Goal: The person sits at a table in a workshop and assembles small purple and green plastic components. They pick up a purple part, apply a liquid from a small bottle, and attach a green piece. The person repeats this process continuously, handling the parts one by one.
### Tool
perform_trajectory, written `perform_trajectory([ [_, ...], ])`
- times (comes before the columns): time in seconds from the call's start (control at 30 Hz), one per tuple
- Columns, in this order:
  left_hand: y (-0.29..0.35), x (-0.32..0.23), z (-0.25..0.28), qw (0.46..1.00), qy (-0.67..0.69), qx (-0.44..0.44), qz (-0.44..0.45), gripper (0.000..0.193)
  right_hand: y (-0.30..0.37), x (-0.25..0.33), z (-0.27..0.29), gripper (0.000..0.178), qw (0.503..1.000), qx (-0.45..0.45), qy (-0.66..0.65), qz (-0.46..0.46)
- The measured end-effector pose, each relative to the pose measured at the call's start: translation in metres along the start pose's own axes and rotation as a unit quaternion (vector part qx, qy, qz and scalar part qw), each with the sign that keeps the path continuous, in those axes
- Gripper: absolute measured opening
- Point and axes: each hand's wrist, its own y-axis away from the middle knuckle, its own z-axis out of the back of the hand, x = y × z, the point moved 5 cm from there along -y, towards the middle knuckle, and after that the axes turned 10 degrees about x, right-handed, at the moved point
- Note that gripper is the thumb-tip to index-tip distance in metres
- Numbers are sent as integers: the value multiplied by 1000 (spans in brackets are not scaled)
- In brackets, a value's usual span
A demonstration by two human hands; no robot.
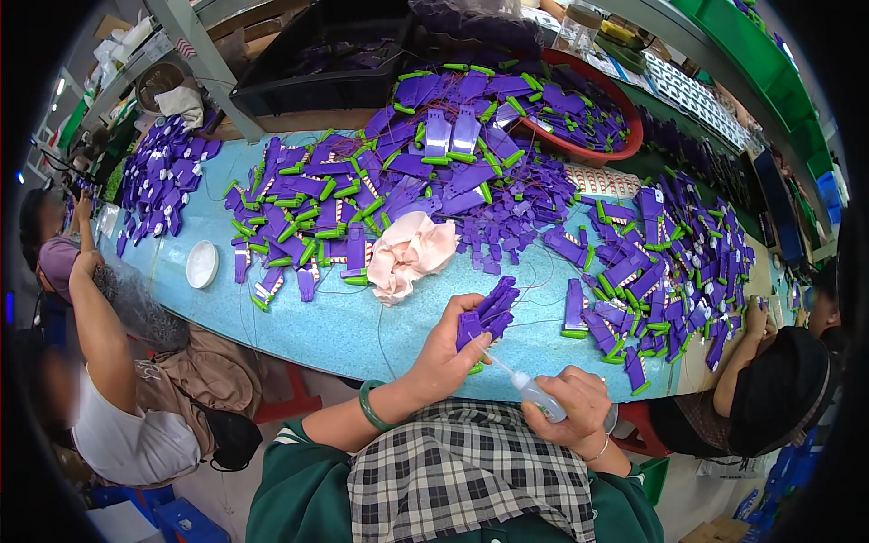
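Observation:
Close in front of me, my left hand (pixel 445 348) is closed around several purple plastic pieces (pixel 496 306), fanned upward past the fingers. My right hand (pixel 579 407) grips a small white squeeze bottle (pixel 538 396) with a long thin nozzle. The nozzle points up and left, and its tip is at the purple pieces by my left fingers; whether it touches them I cannot tell. Beyond my left hand lies a crumpled pale pink cloth (pixel 412 257). A heap of purple parts with green ends (pixel 308 204) spreads behind it, some with thin wires.
Another heap of purple and green parts (pixel 647 271) covers the table's right side. A red basin (pixel 634 136) and a black crate (pixel 312 59) stand at the back. A small white bowl (pixel 202 264) sits left on the blue tabletop (pixel 335 339). People work at both sides.

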Motion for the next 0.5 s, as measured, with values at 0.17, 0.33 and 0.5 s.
perform_trajectory([
  [0.17, 1, 4, 1, 998, -51, 14, 14, 41, 1, 1, -3, 39, 1000, -4, 0, -16],
  [0.33, 3, 2, 1, 996, -85, 3, -1, 40, 1, 1, -4, 39, 1000, 4, 3, -25],
  [0.5, 3, 3, 2, 992, -123, -3, -30, 40, 1, 2, -5, 39, 1000, 2, 7, -25],
])
